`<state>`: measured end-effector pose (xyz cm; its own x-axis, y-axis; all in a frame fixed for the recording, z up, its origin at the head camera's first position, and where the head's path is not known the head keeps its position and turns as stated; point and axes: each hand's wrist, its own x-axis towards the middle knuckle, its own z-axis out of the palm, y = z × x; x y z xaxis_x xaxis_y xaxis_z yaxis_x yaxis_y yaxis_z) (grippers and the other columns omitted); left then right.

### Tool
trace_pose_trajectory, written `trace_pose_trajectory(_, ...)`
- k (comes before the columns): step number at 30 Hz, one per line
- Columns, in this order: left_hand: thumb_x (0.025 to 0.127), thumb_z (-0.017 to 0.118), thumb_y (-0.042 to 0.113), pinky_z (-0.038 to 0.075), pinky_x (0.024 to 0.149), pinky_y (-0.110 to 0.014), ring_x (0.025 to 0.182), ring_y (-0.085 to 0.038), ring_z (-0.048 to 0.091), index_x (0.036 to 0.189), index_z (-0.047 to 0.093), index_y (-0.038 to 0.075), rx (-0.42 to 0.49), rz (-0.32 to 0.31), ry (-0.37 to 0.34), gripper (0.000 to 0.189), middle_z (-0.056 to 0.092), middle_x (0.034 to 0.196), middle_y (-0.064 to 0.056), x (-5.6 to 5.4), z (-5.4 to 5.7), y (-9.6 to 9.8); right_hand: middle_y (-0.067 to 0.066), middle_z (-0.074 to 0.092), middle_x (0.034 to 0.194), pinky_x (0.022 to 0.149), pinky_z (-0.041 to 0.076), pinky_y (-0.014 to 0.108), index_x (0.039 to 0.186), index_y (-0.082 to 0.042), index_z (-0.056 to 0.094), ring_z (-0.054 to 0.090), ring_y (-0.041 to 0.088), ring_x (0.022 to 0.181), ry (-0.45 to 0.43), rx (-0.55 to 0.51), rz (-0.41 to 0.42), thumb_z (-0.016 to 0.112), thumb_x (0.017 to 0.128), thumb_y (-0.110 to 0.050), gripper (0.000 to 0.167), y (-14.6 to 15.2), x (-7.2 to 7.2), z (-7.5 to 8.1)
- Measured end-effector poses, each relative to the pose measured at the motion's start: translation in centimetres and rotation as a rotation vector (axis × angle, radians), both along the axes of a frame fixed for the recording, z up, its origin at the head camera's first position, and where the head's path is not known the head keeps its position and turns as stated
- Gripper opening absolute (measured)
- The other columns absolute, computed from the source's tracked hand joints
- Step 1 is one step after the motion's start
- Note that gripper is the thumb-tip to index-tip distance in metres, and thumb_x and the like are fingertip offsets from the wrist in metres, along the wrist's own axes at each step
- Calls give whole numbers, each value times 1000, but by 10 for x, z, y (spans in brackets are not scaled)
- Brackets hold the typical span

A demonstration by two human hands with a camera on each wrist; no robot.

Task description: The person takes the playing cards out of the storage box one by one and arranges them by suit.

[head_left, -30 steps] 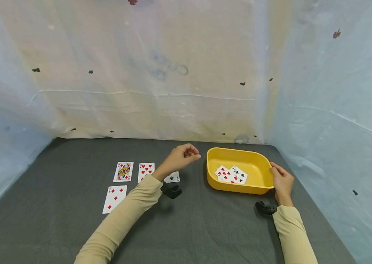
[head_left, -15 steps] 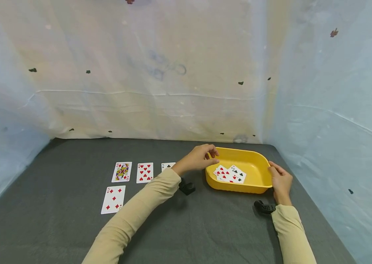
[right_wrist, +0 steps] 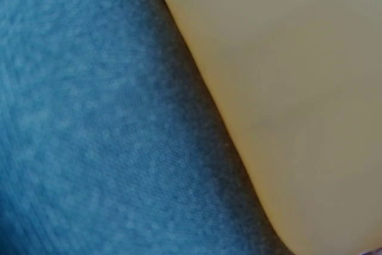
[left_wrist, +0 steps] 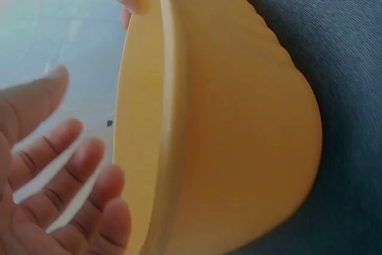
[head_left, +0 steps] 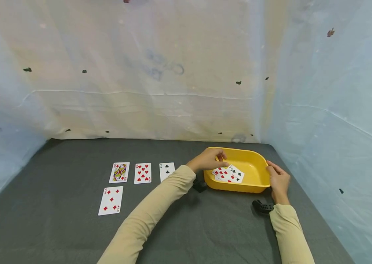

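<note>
A yellow plastic tub stands on the dark cloth at the right. My right hand grips its right end, thumb and fingers at the rim. My left hand hovers over the tub's left end, fingers loosely bent above the playing cards inside. In the left wrist view, that hand's fingers are spread apart with nothing between them, beside the rim. A hearts card and a clubs card overlap on the tub floor. Only the tub's outer wall and cloth show in the right wrist view.
Left of the tub lie a red face card, a hearts card and a clubs card in a row, the last partly behind the left sleeve. A five of diamonds lies nearer. Pale sheeting hangs behind the table.
My left hand has moved right, from the gap beside the tub to over its left end. The clubs card on the table has come more into view. The right hand still holds the rim.
</note>
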<state>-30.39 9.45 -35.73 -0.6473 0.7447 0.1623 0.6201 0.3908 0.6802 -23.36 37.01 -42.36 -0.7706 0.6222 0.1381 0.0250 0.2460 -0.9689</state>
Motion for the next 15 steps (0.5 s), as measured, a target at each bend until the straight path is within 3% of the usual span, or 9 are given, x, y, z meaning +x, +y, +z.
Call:
trace_pose_trajectory(8,91,71,13,46,70,-25,82,-16,55,116,61,-3,-3,118,-179,32,58,93,-5,1,-1,15,5,63,120,70,49,15,125,-5,66,58,9,90,-1,-5,5,59,96,-20,34,0,0,0)
trace_pose_trajectory(12,88,73,12,45,64,-25,75,-15,52,115,61,-2,8,203,-242,32,56,89,-4,2,1,21,5,63,120,70,49,15,125,-5,66,58,9,90,-3,-7,4,59,96,-20,34,-1,0,0)
trace_pose_trajectory(15,87,75,11,44,61,-23,71,-14,51,113,62,-2,17,263,-247,32,57,87,-4,3,-2,26,6,63,121,70,49,15,126,-6,66,58,9,90,-8,0,-2,59,96,-21,34,0,0,0)
